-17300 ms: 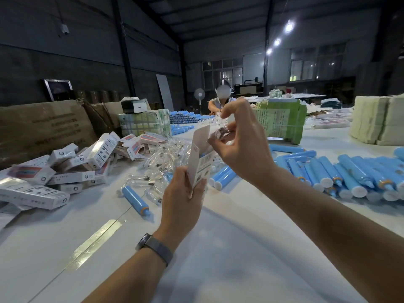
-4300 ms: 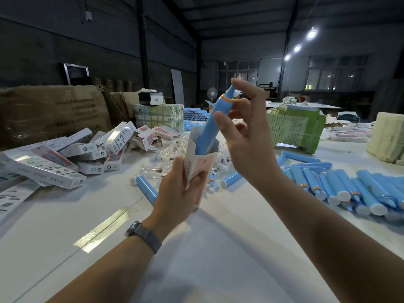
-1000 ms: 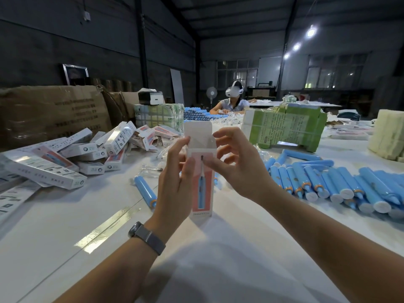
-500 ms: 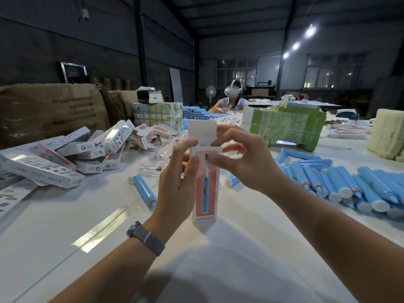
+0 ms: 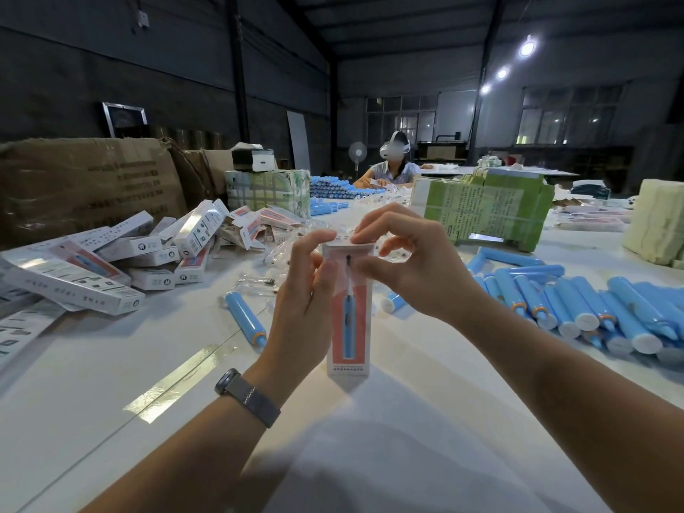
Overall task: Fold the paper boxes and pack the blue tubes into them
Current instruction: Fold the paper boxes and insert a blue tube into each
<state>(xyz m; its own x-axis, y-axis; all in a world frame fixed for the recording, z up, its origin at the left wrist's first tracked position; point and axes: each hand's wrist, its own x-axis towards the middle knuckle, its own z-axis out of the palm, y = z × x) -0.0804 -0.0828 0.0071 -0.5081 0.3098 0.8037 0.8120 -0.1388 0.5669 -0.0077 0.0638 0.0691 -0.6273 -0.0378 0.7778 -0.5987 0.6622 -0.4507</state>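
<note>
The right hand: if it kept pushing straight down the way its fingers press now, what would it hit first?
The right hand already rests on the top flap of the upright box held by the left hand; it would meet that flap first.

A single head-worn wide-angle view looks forward and slightly down along the white worktop (image 5: pixel 111 364). Both forearms reach in from the bottom edge, close to the lens. The hall's far wall and windows (image 5: pixel 403 120) appear distant, dim, and probably bent by the lens.
</note>
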